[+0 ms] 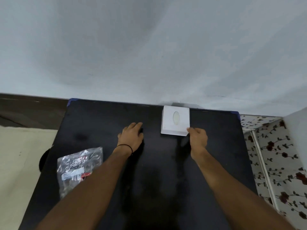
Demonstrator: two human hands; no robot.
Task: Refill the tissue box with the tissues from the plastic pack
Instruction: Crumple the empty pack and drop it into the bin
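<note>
A white square tissue box (175,120) with an oval slot on top stands near the far edge of the black table (157,163), close to the wall. My right hand (197,138) touches the box's near right corner with its fingertips. My left hand (131,136) lies flat on the table to the left of the box, fingers together, holding nothing. The plastic pack (78,165), crinkled and clear with red and white print, lies at the table's left side beside my left forearm.
A pale wall (149,47) rises right behind the table. A floral-patterned surface (274,155) lies to the right of the table, and a beige floor (16,163) to the left.
</note>
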